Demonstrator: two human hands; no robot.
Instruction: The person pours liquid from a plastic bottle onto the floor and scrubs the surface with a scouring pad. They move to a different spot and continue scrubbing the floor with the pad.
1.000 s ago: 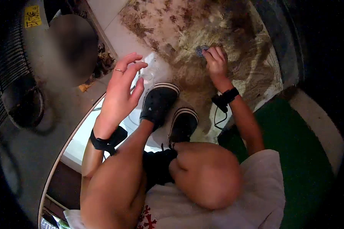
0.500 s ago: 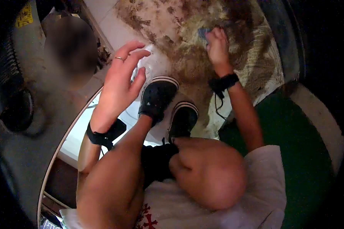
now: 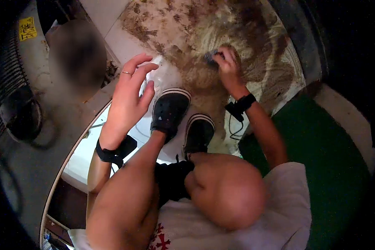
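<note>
My right hand (image 3: 228, 62) is closed round a small grey-blue scrubbing pad (image 3: 210, 56), partly covered by the fingers. The pad rests on a light floor surface smeared with brown dirt (image 3: 175, 21), where pale curved streaks show. My left hand (image 3: 133, 89), with a ring on one finger, hovers with its fingers apart and nothing in them. Below and beside it is a glossy white patch (image 3: 164, 71). My dark clogs (image 3: 171, 108) stand between the two hands, close to the dirty area.
A green mat (image 3: 316, 141) lies to the right, beside a dark curved edge (image 3: 308, 41). At the left are a blurred round area (image 3: 77, 60), a yellow label (image 3: 28, 28) and a dark shoe (image 3: 21, 112). A curved rim (image 3: 71, 152) runs along my left side.
My right hand has drawn the pad nearer to me and to the left across the dirt. The left hand stays nearly in place. The view has shifted slightly.
</note>
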